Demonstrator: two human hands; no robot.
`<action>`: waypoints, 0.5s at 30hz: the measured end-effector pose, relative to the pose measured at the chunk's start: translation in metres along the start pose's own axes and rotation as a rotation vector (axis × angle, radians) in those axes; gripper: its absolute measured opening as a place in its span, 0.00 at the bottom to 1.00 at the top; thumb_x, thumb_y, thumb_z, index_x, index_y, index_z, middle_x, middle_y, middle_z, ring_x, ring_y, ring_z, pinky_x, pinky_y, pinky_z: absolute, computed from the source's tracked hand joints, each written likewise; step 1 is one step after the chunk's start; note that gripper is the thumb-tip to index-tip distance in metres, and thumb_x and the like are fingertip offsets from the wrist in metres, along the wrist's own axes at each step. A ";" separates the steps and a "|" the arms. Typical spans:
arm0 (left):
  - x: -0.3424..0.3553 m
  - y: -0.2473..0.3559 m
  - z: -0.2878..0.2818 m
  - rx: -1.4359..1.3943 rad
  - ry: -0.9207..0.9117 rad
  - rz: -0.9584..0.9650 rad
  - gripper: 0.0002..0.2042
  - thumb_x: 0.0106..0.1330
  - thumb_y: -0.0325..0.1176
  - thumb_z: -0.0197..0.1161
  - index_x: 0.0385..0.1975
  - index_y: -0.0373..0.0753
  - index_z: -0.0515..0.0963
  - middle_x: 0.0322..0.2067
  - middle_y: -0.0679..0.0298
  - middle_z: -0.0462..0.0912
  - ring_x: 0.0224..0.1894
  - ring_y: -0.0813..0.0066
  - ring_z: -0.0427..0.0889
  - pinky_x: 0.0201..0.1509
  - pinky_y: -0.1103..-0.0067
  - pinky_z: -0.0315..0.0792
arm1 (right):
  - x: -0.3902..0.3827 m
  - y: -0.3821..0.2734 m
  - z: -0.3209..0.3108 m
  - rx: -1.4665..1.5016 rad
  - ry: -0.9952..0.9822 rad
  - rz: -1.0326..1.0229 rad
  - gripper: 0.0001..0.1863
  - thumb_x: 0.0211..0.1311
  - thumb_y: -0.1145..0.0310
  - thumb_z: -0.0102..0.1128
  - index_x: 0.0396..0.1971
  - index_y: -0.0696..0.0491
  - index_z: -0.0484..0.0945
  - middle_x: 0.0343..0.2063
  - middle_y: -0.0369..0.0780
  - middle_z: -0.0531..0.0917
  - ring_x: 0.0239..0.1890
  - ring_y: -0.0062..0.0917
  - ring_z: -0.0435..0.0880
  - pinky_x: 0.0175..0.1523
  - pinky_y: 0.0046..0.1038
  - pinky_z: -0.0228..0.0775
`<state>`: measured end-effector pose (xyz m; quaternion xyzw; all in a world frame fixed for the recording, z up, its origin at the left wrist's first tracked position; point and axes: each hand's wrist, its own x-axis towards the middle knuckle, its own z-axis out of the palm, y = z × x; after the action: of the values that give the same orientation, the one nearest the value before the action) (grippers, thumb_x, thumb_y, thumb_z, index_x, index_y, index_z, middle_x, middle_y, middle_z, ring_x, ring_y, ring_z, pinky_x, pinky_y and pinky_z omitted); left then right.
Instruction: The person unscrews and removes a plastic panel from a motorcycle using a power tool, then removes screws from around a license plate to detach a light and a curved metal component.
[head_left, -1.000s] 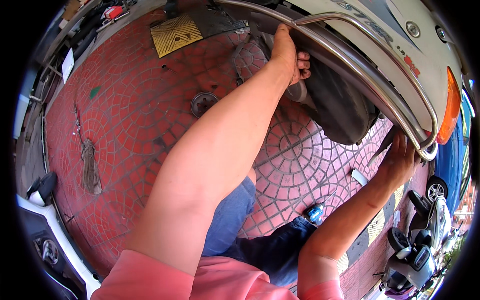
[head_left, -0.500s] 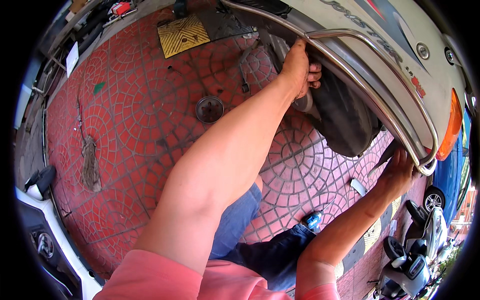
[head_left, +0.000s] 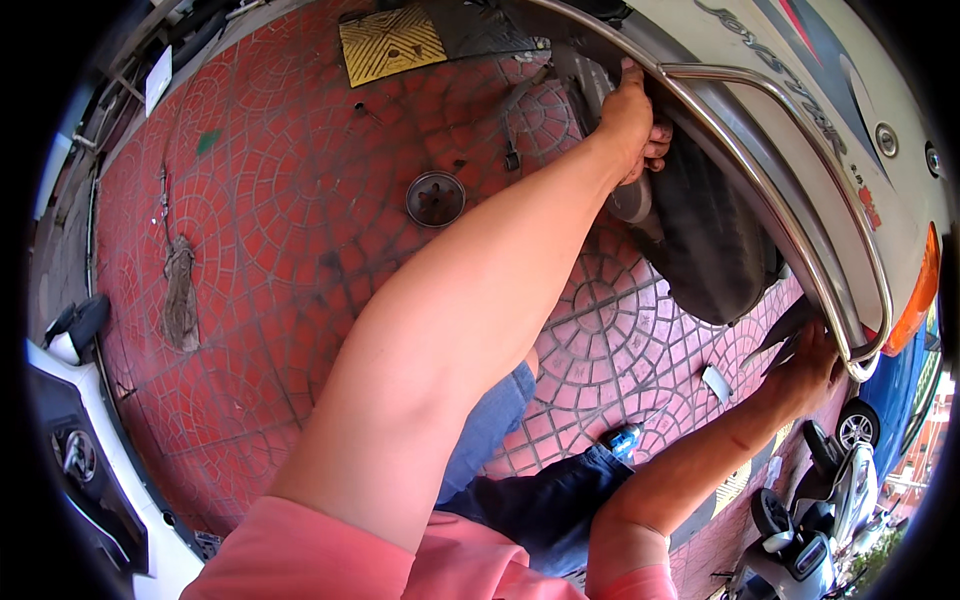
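A pale scooter (head_left: pixel 760 40) with a chrome guard rail (head_left: pixel 735 76) stands at the upper right. My left hand (head_left: pixel 632 125) reaches under its side below the rail, thumb up against the edge and soiled fingers curled in. What these fingers grip is hidden. Beneath that hand is a dark rear tyre (head_left: pixel 715 240), with a grey rounded part (head_left: pixel 628 205) beside it. At the scooter's tail, close to the rail's lower end, my right hand (head_left: pixel 808 375) has its fingers bent around a dark edge. I cannot make out which part it is.
On the red paving lie a round metal drum with holes (head_left: pixel 435 198), a rag (head_left: pixel 180 295) and a small white piece (head_left: pixel 717 383). A yellow ramp (head_left: pixel 393 47) sits far off. Parked scooters (head_left: pixel 800 540) and a blue car (head_left: pixel 895 395) are at right; a white vehicle (head_left: pixel 110 480) at left.
The view has shifted a little, so the scooter and paving appear slightly farther right. Both hands keep their places on the scooter.
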<state>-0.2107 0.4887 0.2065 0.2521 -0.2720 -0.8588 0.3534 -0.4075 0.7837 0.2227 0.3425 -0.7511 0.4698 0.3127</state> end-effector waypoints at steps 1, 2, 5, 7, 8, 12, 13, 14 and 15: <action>0.000 0.000 0.003 -0.013 0.071 -0.004 0.29 0.75 0.70 0.34 0.36 0.48 0.64 0.14 0.71 0.55 0.14 0.78 0.52 0.25 0.70 0.56 | 0.000 0.000 0.001 -0.042 -0.002 -0.011 0.20 0.66 0.80 0.65 0.58 0.57 0.82 0.55 0.46 0.82 0.50 0.26 0.87 0.51 0.27 0.83; 0.007 -0.001 -0.002 0.004 0.082 -0.027 0.31 0.74 0.72 0.32 0.34 0.47 0.62 0.13 0.69 0.58 0.13 0.76 0.54 0.23 0.70 0.55 | -0.002 -0.001 -0.001 -0.114 -0.017 -0.046 0.20 0.66 0.81 0.65 0.59 0.56 0.82 0.55 0.46 0.82 0.50 0.26 0.87 0.51 0.27 0.83; 0.019 0.004 -0.005 0.162 0.279 0.059 0.33 0.74 0.73 0.32 0.34 0.45 0.63 0.13 0.67 0.62 0.13 0.74 0.57 0.21 0.70 0.56 | 0.000 0.003 0.002 0.048 0.008 0.022 0.20 0.68 0.78 0.64 0.59 0.60 0.79 0.54 0.49 0.82 0.50 0.31 0.87 0.53 0.28 0.83; 0.035 0.013 -0.014 0.137 0.369 0.075 0.34 0.74 0.73 0.32 0.32 0.44 0.64 0.14 0.65 0.64 0.13 0.74 0.59 0.20 0.70 0.57 | 0.001 -0.013 0.010 0.295 0.033 0.201 0.20 0.71 0.75 0.61 0.59 0.68 0.74 0.55 0.55 0.81 0.52 0.42 0.86 0.57 0.35 0.84; 0.040 0.017 -0.021 0.127 0.418 0.085 0.34 0.74 0.74 0.32 0.32 0.43 0.64 0.14 0.64 0.66 0.13 0.73 0.59 0.20 0.70 0.57 | -0.001 -0.023 0.014 0.364 0.030 0.273 0.22 0.73 0.74 0.58 0.59 0.73 0.70 0.55 0.58 0.79 0.54 0.48 0.85 0.60 0.39 0.85; 0.039 0.010 -0.016 0.099 0.384 0.121 0.35 0.75 0.72 0.34 0.32 0.41 0.69 0.16 0.63 0.69 0.14 0.72 0.63 0.19 0.70 0.58 | 0.014 -0.004 0.002 0.644 0.008 0.372 0.22 0.77 0.71 0.51 0.63 0.71 0.68 0.56 0.56 0.80 0.58 0.47 0.84 0.62 0.39 0.82; 0.039 0.011 -0.020 0.099 0.361 0.113 0.36 0.75 0.71 0.35 0.35 0.39 0.72 0.16 0.63 0.71 0.14 0.70 0.65 0.18 0.70 0.58 | 0.013 -0.007 0.001 0.601 0.036 0.399 0.24 0.77 0.67 0.53 0.64 0.69 0.69 0.55 0.54 0.81 0.57 0.45 0.85 0.60 0.37 0.81; 0.039 0.011 -0.022 0.098 0.338 0.105 0.37 0.76 0.71 0.36 0.37 0.37 0.76 0.17 0.62 0.72 0.15 0.69 0.68 0.17 0.70 0.59 | 0.011 -0.010 0.001 0.558 0.065 0.425 0.26 0.76 0.64 0.56 0.64 0.67 0.69 0.55 0.52 0.82 0.55 0.43 0.86 0.58 0.36 0.80; 0.038 0.012 -0.027 0.101 0.347 0.100 0.37 0.76 0.71 0.36 0.37 0.37 0.75 0.17 0.62 0.72 0.15 0.69 0.68 0.17 0.70 0.59 | 0.005 -0.013 0.007 0.529 0.083 0.464 0.28 0.75 0.61 0.58 0.65 0.65 0.70 0.54 0.50 0.83 0.54 0.41 0.87 0.56 0.34 0.79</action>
<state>-0.2118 0.4458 0.1853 0.4000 -0.2619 -0.7691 0.4242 -0.4014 0.7722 0.2308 0.2123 -0.6478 0.7203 0.1283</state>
